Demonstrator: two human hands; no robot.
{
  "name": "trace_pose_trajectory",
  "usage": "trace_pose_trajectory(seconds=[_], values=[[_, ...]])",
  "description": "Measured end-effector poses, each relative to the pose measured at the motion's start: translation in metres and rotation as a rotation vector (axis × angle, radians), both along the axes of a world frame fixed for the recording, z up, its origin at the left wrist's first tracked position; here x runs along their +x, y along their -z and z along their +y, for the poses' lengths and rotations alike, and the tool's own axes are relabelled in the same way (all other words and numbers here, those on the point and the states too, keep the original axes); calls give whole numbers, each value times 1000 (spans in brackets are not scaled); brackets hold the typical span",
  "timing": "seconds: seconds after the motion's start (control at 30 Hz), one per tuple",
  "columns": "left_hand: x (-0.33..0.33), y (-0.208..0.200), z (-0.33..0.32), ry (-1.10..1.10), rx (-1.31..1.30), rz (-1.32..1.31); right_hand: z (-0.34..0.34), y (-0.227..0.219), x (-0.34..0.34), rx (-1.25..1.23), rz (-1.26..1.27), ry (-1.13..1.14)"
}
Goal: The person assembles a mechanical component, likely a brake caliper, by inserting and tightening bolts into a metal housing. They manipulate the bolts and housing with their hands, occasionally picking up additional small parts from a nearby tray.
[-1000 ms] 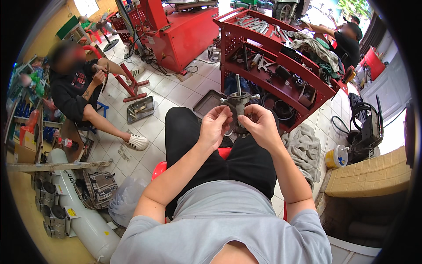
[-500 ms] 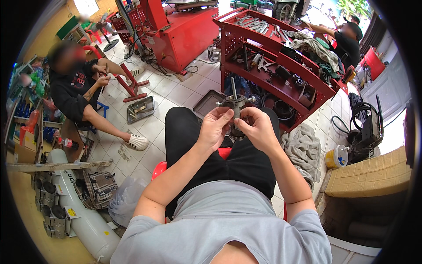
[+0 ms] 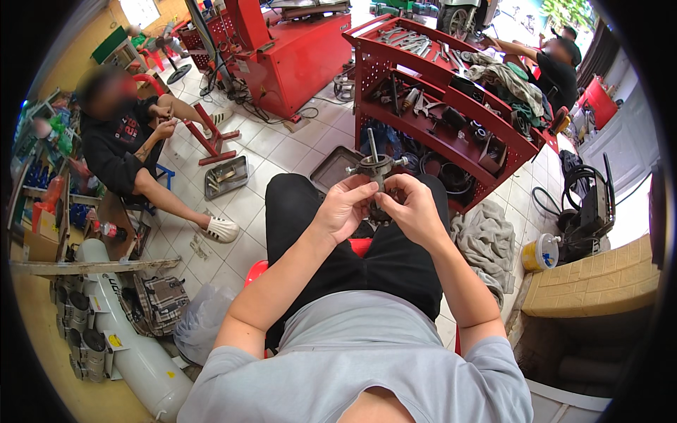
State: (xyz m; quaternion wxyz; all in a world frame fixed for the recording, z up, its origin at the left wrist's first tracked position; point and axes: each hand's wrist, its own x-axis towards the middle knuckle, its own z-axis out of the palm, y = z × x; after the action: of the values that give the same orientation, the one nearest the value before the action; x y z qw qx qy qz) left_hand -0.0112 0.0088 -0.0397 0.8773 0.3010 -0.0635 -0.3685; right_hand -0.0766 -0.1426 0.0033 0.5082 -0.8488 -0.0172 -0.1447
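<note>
Above my lap, both hands are closed round a dark metal mechanical part [image 3: 376, 166] with a round flanged top, side studs and a thin rod standing up from it. My left hand [image 3: 345, 204] grips its left side, thumb laid across the front. On the other side, my right hand [image 3: 407, 204] pinches the part with thumb and curled fingers. The fingers hide much of its lower body. Behind it on the floor lies a dark metal tray [image 3: 331, 169].
A red tool cart [image 3: 444, 116] with wrenches [image 3: 405, 41] on top stands ahead. Grey rags [image 3: 486, 240] lie on the floor to my right, beside a white bucket [image 3: 540, 252]. At the left, a seated person [image 3: 127, 134] works near a tray of parts [image 3: 227, 178].
The metal part has tipped slightly, its rod leaning a little further left. My hands keep their grip with small finger shifts. The seated person's hands have moved.
</note>
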Motion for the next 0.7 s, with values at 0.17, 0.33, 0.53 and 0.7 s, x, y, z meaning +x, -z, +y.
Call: trace_pose_trajectory(seconds=[0.17, 0.33, 0.53, 0.7], values=[[-3, -7, -1, -12, -27, 10, 1, -1, 0, -18, -7, -4], [-5, -5, -4, -45, -25, 6, 2, -5, -1, -21, 4, 8], [0, 1, -1, -16, -22, -36, 3, -5, -2, -20, -3, 8], [-1, 3, -3, -59, 11, -64, 2, 5, 2, 67, -12, 27]])
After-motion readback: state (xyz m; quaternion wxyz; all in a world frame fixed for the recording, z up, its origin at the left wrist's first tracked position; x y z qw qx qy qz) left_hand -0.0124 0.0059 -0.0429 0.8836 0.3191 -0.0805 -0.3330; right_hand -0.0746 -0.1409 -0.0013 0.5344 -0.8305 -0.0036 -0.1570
